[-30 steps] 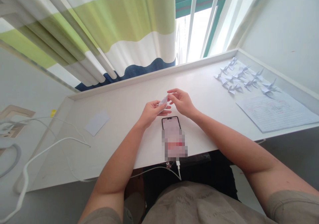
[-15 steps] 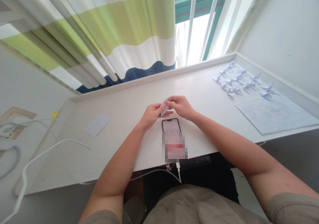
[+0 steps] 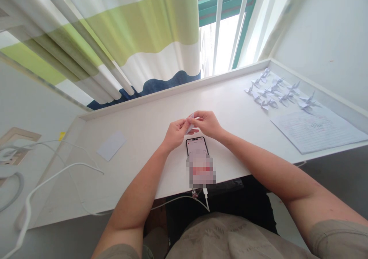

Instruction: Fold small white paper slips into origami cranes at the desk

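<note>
A small piece of folded white paper [image 3: 190, 127] is pinched between both my hands above the desk [image 3: 143, 136]. My left hand [image 3: 176, 133] grips it from the left, thumb on top. From the right, my right hand [image 3: 204, 121] holds its upper part between thumb and fingertips. Fingers cover much of the paper, so its full shape is hidden. Just below my hands lies a phone [image 3: 197, 145], its screen partly blurred out and a white charging cable [image 3: 205, 192] plugged into its lower end.
Several folded paper cranes [image 3: 276, 88] stand at the back right, beside sheets of written paper [image 3: 316, 130]. A blank white paper [image 3: 111, 145] lies on the left. White cables [image 3: 66, 167] run over the desk's left side near a wall socket [image 3: 18, 151]. A raised rim [image 3: 172, 93] edges the back.
My right thumb and fingers have shifted slightly on the folded paper, and it shows at a somewhat different angle. The whole view has moved a little; the other things stay put.
</note>
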Action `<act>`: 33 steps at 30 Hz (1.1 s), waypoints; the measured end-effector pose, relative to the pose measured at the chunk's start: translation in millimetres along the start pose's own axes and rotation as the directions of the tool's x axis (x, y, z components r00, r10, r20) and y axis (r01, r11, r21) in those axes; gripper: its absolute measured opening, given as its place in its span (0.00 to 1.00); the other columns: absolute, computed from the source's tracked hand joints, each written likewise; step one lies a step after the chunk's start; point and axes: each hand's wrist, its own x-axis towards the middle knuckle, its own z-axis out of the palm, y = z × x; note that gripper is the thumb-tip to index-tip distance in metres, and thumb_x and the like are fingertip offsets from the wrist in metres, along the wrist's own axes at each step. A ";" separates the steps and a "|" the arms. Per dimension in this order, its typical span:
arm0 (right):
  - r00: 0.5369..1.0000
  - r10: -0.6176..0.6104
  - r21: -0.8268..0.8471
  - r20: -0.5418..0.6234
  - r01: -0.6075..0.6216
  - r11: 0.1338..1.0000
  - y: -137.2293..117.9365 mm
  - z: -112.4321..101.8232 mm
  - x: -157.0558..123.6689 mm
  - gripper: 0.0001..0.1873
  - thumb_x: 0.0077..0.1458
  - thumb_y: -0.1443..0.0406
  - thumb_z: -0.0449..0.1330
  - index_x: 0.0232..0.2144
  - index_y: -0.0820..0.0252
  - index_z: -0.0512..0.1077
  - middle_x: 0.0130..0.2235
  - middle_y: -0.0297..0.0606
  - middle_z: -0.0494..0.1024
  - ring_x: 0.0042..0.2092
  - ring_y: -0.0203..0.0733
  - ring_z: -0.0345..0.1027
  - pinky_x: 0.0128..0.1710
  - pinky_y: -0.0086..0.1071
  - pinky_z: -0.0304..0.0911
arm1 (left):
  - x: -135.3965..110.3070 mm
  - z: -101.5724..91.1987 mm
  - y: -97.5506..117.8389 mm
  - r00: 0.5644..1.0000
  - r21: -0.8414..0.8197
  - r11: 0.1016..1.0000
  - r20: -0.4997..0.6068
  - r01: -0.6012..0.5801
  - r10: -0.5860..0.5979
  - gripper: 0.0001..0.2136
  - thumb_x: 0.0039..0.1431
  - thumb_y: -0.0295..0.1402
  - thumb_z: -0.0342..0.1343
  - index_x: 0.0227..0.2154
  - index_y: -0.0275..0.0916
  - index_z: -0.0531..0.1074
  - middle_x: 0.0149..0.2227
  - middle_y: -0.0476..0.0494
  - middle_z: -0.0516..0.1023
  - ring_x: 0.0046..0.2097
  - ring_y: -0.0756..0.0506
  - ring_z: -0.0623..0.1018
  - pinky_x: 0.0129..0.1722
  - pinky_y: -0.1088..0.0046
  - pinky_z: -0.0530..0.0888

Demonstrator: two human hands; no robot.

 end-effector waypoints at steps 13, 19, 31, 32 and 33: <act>0.998 0.010 0.084 0.056 -0.015 0.996 -6.7 0.6 -0.7 0.14 0.61 0.56 0.62 0.33 0.58 0.83 0.32 0.36 0.83 0.34 0.38 0.72 0.35 0.33 0.69 | 1.0 -1.2 -6.0 0.998 0.051 0.999 -0.066 -0.009 0.012 0.30 0.57 0.60 0.66 0.41 0.33 0.80 0.39 0.34 0.87 0.38 0.38 0.88 0.42 0.61 0.85; 1.000 -0.003 0.006 0.031 0.002 1.000 -3.6 0.0 -1.7 0.17 0.59 0.52 0.67 0.28 0.59 0.80 0.31 0.37 0.82 0.32 0.38 0.71 0.34 0.34 0.69 | -0.1 1.5 -6.2 0.996 0.087 0.996 -0.077 -0.037 0.043 0.29 0.58 0.61 0.64 0.40 0.35 0.80 0.38 0.36 0.87 0.38 0.38 0.88 0.42 0.61 0.85; 0.998 0.058 0.214 -0.029 -0.051 0.976 -0.5 -0.3 3.4 0.33 0.63 0.38 0.56 0.28 0.59 0.81 0.32 0.42 0.83 0.36 0.43 0.76 0.40 0.38 0.73 | -1.8 3.7 -0.4 0.999 0.031 0.999 -0.022 0.032 -0.032 0.29 0.58 0.60 0.65 0.39 0.32 0.79 0.40 0.31 0.87 0.37 0.38 0.88 0.39 0.61 0.86; 0.996 0.081 0.232 -0.031 -0.072 0.970 1.0 -0.3 4.2 0.36 0.63 0.36 0.55 0.28 0.59 0.81 0.33 0.43 0.83 0.36 0.44 0.76 0.40 0.38 0.73 | -1.2 3.4 -1.6 0.999 0.029 0.999 -0.030 0.037 -0.036 0.30 0.58 0.60 0.65 0.38 0.32 0.79 0.39 0.31 0.87 0.36 0.38 0.88 0.38 0.61 0.86; 0.995 0.098 0.234 -0.023 -0.090 0.968 2.4 -0.4 4.6 0.37 0.63 0.34 0.54 0.29 0.59 0.81 0.33 0.43 0.83 0.36 0.44 0.76 0.39 0.37 0.73 | -0.5 2.9 -3.1 0.998 0.030 0.999 -0.039 0.040 -0.039 0.30 0.57 0.61 0.65 0.38 0.32 0.79 0.38 0.32 0.87 0.36 0.38 0.88 0.38 0.62 0.85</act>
